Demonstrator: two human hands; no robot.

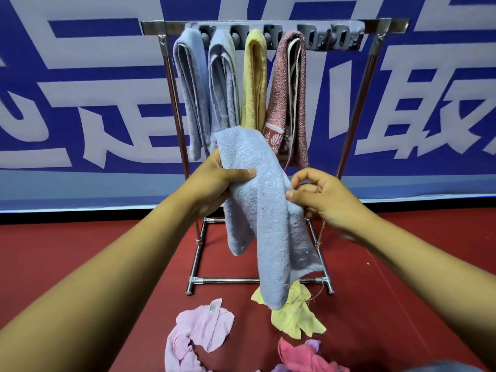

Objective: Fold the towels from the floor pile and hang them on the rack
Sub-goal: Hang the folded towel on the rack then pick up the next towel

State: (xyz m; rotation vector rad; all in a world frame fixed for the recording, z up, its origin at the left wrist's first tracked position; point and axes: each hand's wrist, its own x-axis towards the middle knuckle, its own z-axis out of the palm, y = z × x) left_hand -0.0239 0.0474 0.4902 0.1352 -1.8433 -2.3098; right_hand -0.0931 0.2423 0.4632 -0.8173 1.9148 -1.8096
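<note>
A light blue towel (pixel 264 210) hangs in the air in front of the metal rack (pixel 349 146). My left hand (pixel 217 181) grips its upper left part, thumb across the cloth. My right hand (pixel 319 194) pinches its right edge between thumb and forefinger. The towel's lower end dangles down to the floor pile. On the rack's top bar hang several folded towels: two light blue ones (pixel 192 87) (pixel 224 84), a yellow one (pixel 255 76) and a red speckled one (pixel 291 89).
On the red floor lie a pink cloth (pixel 198 334), a yellow cloth (pixel 295 315) and a red-pink cloth (pixel 303 358). A row of grey clips (pixel 332 36) runs along the rack's top right. A blue and white banner wall (pixel 80 103) stands behind.
</note>
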